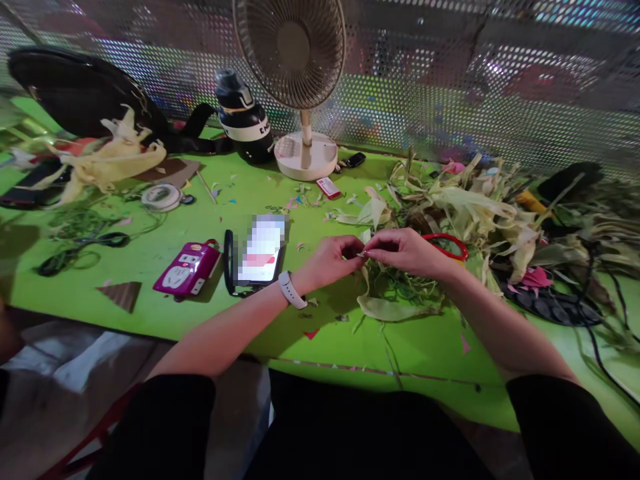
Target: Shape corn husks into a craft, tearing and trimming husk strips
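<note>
My left hand (330, 260), with a white watch on its wrist, meets my right hand (407, 252) over the right-middle of the green table. Fingertips of both hands are pinched together on a small pale strip of corn husk (362, 254), mostly hidden by the fingers. Just below them lies a curved piece of dry corn husk (395, 309) beside shredded green strands (410, 285). Behind my right hand are red-handled scissors (457, 248), partly covered. A large heap of dried corn husks (465, 203) spreads to the right.
A lit phone (263, 250) and a purple power socket (189, 270) lie left of my hands. A fan (306, 157), a black bottle (247, 130) and a black bag (85, 90) stand behind. Black cables (595, 347) and a dark round-welled palette (555, 308) lie at right.
</note>
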`<state>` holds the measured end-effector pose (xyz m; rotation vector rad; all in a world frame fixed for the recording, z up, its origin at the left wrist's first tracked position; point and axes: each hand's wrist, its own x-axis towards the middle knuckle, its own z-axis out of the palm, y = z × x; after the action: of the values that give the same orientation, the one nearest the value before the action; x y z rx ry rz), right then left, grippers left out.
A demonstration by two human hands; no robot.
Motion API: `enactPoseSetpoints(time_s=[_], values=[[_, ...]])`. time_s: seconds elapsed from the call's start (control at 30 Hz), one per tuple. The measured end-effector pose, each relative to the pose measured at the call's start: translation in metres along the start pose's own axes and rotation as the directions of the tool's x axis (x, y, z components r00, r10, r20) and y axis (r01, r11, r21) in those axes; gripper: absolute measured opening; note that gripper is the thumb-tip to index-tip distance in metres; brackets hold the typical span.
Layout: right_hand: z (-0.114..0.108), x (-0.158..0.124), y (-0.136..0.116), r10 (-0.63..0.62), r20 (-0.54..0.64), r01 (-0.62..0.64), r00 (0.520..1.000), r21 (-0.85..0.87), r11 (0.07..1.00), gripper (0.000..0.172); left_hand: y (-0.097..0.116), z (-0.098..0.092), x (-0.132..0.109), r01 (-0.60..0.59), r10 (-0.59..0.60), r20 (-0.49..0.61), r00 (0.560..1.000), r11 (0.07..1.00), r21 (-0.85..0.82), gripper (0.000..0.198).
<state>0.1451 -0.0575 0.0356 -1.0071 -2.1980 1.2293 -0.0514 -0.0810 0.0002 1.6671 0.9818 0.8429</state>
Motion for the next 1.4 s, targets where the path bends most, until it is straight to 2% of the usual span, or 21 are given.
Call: enactPoseSetpoints(time_s=[0.1, 0.2, 0.3, 0.4, 0.67, 0.77, 1.03, 1.27, 1.4], values=[[0.004, 0.0, -0.001, 0.049, -0.024, -0.049, 0.999, -0.019, 0.999, 0.018, 0.002, 0.001, -0.002, -0.035, 0.037, -0.022, 0.999, 0.997, 0.07, 0.009], [0.007, 0.0, 0.0, 0.09, -0.089, -0.091, 0.992, -0.008, 0.996, 0.015, 0.004, 0.001, -0.002, -0.041, 0.042, -0.012, 0.999, 0.996, 0.073, 0.012], [0.008, 0.001, 0.001, 0.124, -0.147, -0.125, 0.981, 0.003, 0.992, 0.015, 0.003, -0.001, -0.001, -0.022, 0.022, 0.058, 0.998, 1.0, -0.013, 0.022], [0.006, 0.002, 0.004, 0.154, -0.144, -0.148, 0.978, 0.048, 0.988, 0.019, -0.002, -0.004, 0.002, 0.028, -0.01, 0.135, 0.991, 0.991, -0.132, 0.028], [0.0, 0.005, 0.011, 0.215, -0.112, -0.19, 0.97, 0.199, 0.961, 0.022, -0.017, -0.007, 0.009, 0.086, -0.015, 0.187, 0.982, 0.92, -0.383, 0.027], [-0.003, 0.005, 0.01, 0.211, -0.105, -0.185, 0.972, 0.217, 0.958, 0.022, -0.016, -0.008, 0.008, 0.069, 0.024, 0.216, 0.976, 0.908, -0.412, 0.027], [-0.01, 0.005, 0.006, 0.117, -0.07, -0.103, 0.991, 0.17, 0.98, 0.019, -0.021, -0.01, 0.012, 0.063, 0.017, 0.17, 0.985, 0.887, -0.457, 0.026], [-0.008, 0.005, 0.013, 0.08, -0.142, -0.07, 0.987, 0.072, 0.995, 0.022, -0.021, -0.011, 0.013, 0.107, -0.024, 0.179, 0.984, 0.876, -0.469, 0.025], [-0.007, 0.004, 0.015, 0.038, -0.138, -0.038, 0.99, 0.008, 0.999, 0.02, -0.019, -0.011, 0.012, 0.106, -0.031, 0.167, 0.985, 0.88, -0.463, 0.024]])
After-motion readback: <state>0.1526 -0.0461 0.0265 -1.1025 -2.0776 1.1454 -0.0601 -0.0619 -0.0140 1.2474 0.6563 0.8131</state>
